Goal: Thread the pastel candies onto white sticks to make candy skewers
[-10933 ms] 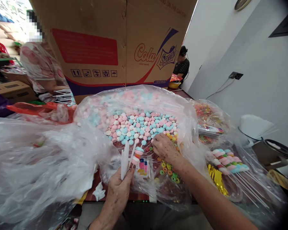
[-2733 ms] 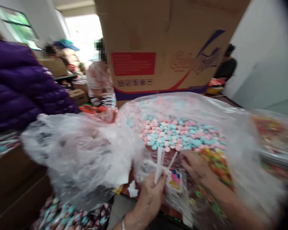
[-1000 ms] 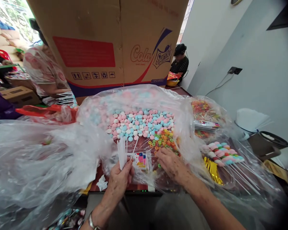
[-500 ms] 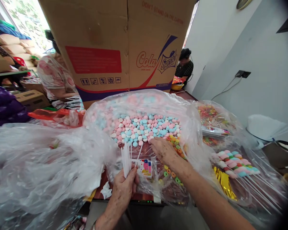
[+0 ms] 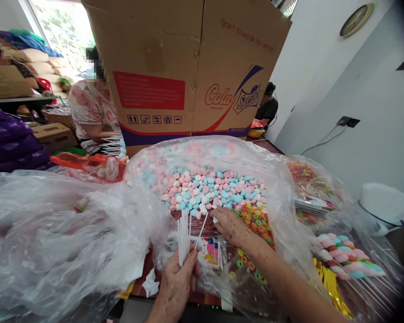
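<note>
My left hand (image 5: pixel 181 273) is closed around a bundle of thin white sticks (image 5: pixel 183 237). One single stick (image 5: pixel 204 225) leans away from the bundle toward the right. At the near edge of a heap of pink, blue and white marshmallows (image 5: pixel 218 190), my right hand (image 5: pixel 228 225) has its fingers curled together, with a pale blue marshmallow (image 5: pixel 215 220) showing at the fingertips. Ring-shaped gummies (image 5: pixel 256 222) in orange, green and yellow lie beside and beneath that forearm. Printed cards (image 5: pixel 210 252) rest just right of my left hand.
A big cardboard carton (image 5: pixel 188 67) stands behind the heap. Clear plastic sheeting (image 5: pixel 67 242) covers the left side. To the right lie finished marshmallow skewers (image 5: pixel 350 255) and gold foil strips (image 5: pixel 331 287). A person in a patterned shirt (image 5: pixel 90 107) sits beyond, at left.
The camera view has shifted, so things appear lower and somewhat to the right. My right fingers have drawn slightly back from the heap, with a pale blue marshmallow now visible at them.
</note>
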